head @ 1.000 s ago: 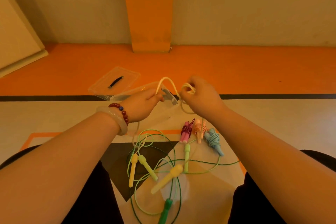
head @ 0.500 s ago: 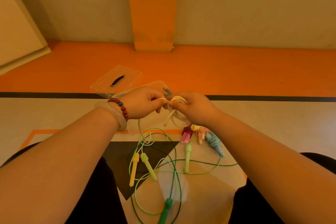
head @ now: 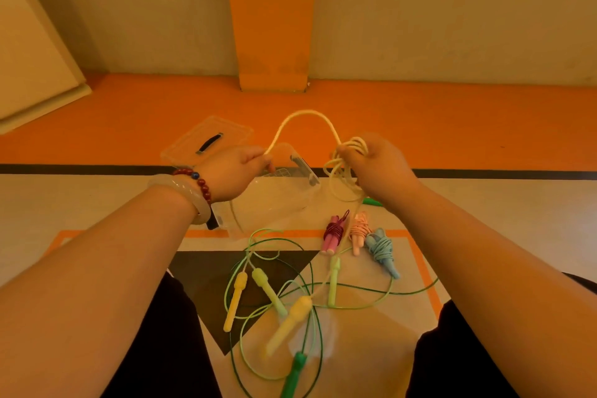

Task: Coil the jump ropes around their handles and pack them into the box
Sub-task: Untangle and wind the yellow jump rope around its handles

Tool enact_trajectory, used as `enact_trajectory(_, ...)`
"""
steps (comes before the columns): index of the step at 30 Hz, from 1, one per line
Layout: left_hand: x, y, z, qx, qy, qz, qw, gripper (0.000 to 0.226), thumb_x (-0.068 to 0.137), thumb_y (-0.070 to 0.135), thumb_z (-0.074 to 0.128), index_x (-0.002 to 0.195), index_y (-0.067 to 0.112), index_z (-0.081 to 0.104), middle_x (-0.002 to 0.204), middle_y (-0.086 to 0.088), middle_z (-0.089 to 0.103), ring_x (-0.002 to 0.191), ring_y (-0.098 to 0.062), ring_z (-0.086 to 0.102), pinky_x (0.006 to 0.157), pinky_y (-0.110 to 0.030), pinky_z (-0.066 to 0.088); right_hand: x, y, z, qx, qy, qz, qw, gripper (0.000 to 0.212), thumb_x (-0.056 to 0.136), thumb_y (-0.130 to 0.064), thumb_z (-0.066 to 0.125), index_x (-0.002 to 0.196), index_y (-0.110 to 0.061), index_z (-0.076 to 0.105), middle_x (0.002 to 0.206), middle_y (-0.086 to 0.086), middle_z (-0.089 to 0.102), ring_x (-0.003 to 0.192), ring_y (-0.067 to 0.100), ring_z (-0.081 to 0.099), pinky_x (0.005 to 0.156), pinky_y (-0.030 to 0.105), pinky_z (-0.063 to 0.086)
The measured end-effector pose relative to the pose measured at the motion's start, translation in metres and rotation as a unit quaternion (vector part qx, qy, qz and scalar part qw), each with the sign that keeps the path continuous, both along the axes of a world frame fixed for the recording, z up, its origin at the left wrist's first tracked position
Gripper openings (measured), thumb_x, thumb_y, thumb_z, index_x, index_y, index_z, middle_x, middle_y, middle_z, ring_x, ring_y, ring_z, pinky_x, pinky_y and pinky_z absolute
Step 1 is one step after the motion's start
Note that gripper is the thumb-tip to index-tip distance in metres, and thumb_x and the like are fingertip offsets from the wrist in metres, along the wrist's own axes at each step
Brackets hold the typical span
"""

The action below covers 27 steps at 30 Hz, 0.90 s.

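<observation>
Mid-coil, my right hand grips loops of the pale rope while my left hand pinches slack that should wrap on next.

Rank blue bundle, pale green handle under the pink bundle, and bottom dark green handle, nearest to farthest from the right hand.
1. Blue bundle, just below the right hand.
2. Pale green handle, mid-floor.
3. Dark green handle, bottom edge.

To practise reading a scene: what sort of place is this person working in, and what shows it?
Probably a sports hall or play room: a painted floor with an orange band and black line, an orange pillar, and jump ropes spread on it.
</observation>
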State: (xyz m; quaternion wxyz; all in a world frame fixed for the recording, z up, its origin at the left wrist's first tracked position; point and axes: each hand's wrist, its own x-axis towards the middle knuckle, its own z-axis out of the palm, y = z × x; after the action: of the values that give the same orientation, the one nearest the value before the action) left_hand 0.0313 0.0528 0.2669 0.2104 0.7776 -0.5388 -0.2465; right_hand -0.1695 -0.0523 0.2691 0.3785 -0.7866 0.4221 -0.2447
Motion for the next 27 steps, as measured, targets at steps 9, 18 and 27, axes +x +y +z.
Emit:
enact_trajectory(9,-0.034,-0.007,0.004,0.028,0.117,-0.076,0.990,0.029,0.100,0.029,0.045,0.082,0.018,0.064,0.062,-0.002,0.043,0.052,-0.014,0.033,0.049,-0.026,0.030,0.011,0.018,-0.011,-0.094,0.092,0.207,0.969,0.075,0.091,-0.025,0.063,0.149,-0.041,0.019,0.087,-0.009,0.065,0.075,0.006,0.061,0.066,0.022,0.047)
enact_trajectory(18,-0.030,-0.005,0.002,-0.023,0.247,-0.023,0.968,0.032,0.099,0.024,0.049,0.071,0.013,0.058,0.054,0.004,0.049,0.044,-0.005,0.044,0.048,-0.016,0.044,0.025,0.032,-0.015,0.106,-0.158,0.052,0.980,0.014,0.093,-0.023,0.062,0.091,-0.012,0.070,0.062,-0.002,0.061,0.052,0.006,0.051,0.054,0.025,0.040)
enact_trajectory(27,0.010,0.006,-0.004,0.119,0.066,-0.036,0.990,0.026,0.102,0.031,0.039,0.088,0.021,0.058,0.078,0.001,0.062,0.083,-0.015,0.064,0.096,-0.040,0.048,0.006,0.004,-0.004,0.072,-0.217,-0.137,0.964,0.017,0.096,-0.027,0.057,0.089,-0.014,0.066,0.068,0.000,0.062,0.062,0.012,0.059,0.059,0.029,0.051)
